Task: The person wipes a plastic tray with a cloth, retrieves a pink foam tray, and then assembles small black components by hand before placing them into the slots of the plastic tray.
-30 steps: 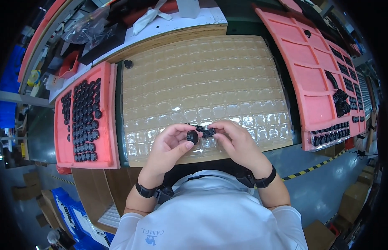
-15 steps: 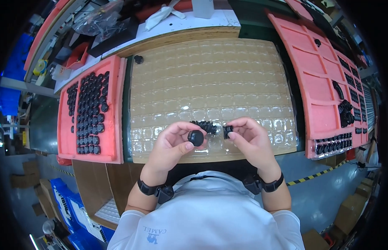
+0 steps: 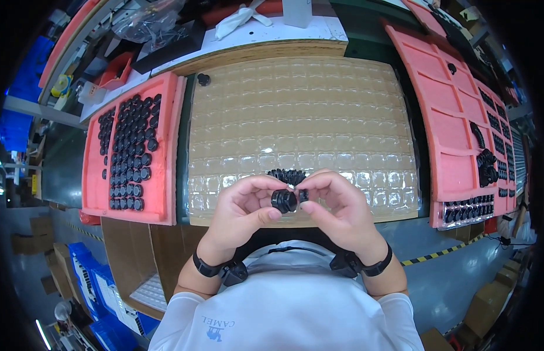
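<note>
Above the near edge of a clear plastic tray of square pockets (image 3: 301, 120), my hands are close together. My left hand (image 3: 237, 210) grips a thick black cylindrical part (image 3: 282, 200) between thumb and fingers, its round end turned to the right. A small black ring-shaped part (image 3: 303, 195) is pinched in my right hand (image 3: 345, 210), right beside the cylinder; whether the two touch I cannot tell. Just beyond my fingertips lies a row of small black rings (image 3: 287, 175) on the tray. One separate black part (image 3: 203, 79) sits at the tray's far left corner.
A pink foam tray (image 3: 169, 152) on the left holds many black round parts. To the right, a pink divided tray (image 3: 415, 88) carries a pile of black rings (image 3: 487, 167) and a small clear pack of black parts (image 3: 468, 212). A white glove (image 3: 236, 22) lies on the back shelf.
My right hand has brought the small ring leftward to the cylinder. My left hand has turned the cylinder, so its round end now points to the right.
</note>
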A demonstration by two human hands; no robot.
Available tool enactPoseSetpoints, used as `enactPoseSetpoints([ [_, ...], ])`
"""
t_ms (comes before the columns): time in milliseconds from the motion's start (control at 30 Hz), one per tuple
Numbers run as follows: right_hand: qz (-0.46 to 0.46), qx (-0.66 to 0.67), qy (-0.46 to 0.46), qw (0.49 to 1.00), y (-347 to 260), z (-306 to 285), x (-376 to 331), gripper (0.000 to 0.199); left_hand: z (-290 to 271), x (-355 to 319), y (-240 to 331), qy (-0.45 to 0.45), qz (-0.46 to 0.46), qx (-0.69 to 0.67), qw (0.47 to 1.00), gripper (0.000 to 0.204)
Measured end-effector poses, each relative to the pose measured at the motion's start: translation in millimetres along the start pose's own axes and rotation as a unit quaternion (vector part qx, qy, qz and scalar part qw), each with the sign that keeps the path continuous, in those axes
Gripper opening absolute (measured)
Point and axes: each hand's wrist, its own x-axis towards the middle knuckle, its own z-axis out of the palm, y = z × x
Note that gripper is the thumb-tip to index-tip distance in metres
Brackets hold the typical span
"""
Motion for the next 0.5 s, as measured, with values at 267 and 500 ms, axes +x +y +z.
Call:
enactPoseSetpoints([
  [267,-0.071,-0.418,0.051,0.904,23.8,-21.7,-10.4,0.026,-9.3,-1.9,-5.5,0.007,-0.013,-0.04,0.999,0.044],
  [500,-0.142,-0.419,0.05,0.895,12.7,-18.6,-5.6,0.027,-4.3,1.4,-5.8,0.007,0.032,-0.006,0.999,0.044],
])
